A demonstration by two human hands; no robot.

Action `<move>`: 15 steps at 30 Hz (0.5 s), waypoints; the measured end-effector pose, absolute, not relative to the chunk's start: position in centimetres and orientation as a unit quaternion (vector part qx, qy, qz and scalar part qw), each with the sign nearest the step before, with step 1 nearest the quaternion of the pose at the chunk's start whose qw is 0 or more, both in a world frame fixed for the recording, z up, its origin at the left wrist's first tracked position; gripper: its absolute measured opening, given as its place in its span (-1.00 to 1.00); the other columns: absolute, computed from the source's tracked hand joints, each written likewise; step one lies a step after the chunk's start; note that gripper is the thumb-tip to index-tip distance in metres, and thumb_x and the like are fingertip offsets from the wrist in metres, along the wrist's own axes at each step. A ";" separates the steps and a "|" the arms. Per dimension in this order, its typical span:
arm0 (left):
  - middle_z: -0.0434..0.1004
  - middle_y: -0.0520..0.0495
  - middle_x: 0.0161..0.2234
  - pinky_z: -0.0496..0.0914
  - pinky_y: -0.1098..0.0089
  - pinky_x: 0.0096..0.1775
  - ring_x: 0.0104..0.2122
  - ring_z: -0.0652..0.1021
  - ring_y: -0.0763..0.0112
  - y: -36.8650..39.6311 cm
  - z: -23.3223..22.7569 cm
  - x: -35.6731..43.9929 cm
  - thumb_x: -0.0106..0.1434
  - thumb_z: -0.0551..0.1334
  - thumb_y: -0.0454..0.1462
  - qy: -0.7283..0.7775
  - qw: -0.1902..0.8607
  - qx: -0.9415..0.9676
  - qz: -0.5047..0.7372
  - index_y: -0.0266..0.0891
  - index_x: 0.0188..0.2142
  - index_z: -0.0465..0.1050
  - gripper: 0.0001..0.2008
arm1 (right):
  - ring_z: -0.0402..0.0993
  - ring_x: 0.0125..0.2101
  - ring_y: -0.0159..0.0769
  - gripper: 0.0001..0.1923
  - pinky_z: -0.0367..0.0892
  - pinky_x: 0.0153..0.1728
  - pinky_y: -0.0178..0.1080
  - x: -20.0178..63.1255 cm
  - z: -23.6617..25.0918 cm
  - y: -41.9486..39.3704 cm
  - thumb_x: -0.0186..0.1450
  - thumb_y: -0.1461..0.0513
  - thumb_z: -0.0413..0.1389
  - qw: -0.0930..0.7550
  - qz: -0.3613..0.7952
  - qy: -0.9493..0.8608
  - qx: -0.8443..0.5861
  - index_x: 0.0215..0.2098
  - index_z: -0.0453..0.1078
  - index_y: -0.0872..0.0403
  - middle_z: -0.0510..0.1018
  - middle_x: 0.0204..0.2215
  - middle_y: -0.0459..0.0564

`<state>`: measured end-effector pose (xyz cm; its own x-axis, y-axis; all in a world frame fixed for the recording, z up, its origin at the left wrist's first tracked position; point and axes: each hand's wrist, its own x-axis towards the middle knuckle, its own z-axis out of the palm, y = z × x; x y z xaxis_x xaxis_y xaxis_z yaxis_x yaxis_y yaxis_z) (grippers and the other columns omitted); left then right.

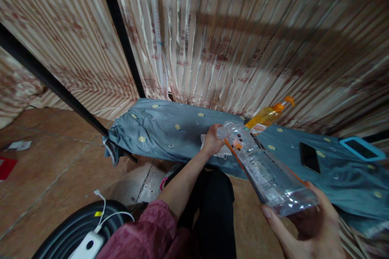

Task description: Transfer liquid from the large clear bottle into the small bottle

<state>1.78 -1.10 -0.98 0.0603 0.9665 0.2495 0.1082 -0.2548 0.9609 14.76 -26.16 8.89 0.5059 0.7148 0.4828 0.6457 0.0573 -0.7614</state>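
A clear plastic bottle [261,166] with a printed orange-marked label lies slantwise across the view, its neck pointing to the upper left. My right hand [319,226] grips its base, thumb on the near side. At the neck end, my left hand [213,141] has its fingers closed around the mouth, where the fingertips are partly hidden. Beneath that hand, a white tissue or wrapper [224,153] lies on the grey-blue cloth [158,133]. Just behind the bottle stands a pump bottle of yellow liquid [265,117] with an orange top, leaning in view.
On the cloth to the right are a dark phone [310,157] and a blue-framed device [362,148]. Black poles [121,28] and a striped curtain [212,48] border the surface. At lower left, a white power bank [88,246] with a cable rests on a black round object [63,230].
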 end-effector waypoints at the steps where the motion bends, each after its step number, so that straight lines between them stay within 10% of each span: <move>1: 0.58 -0.05 -0.19 0.46 0.19 0.03 -0.11 0.57 0.21 -1.1 -1.1 1.8 0.06 0.46 -0.29 0.447 0.410 0.603 0.518 -0.21 -0.11 0.45 -0.61 | 0.65 -0.24 -0.01 0.18 0.57 -0.38 -0.11 14.7 8.9 -26.2 -0.04 -0.11 0.49 0.527 0.031 -0.495 -0.691 0.42 0.20 0.07 0.55 0.11 0.29; 15: 0.58 -0.10 -0.11 0.47 0.17 0.05 -0.06 0.58 0.17 -1.0 -1.2 1.8 0.08 0.46 -0.27 0.450 0.390 0.615 0.516 -0.21 -0.10 0.44 -0.60 | 0.65 -0.25 0.00 0.18 0.56 -0.41 -0.12 15.4 8.5 -26.3 -0.06 -0.11 0.50 0.522 0.037 -0.502 -0.689 0.41 0.22 0.08 0.55 0.10 0.30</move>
<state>1.77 -1.00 -1.15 0.0619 0.9567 0.2845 0.1512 -0.2908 0.9448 15.36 -26.26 8.52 0.4943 0.7296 0.4726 0.6529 0.0474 -0.7560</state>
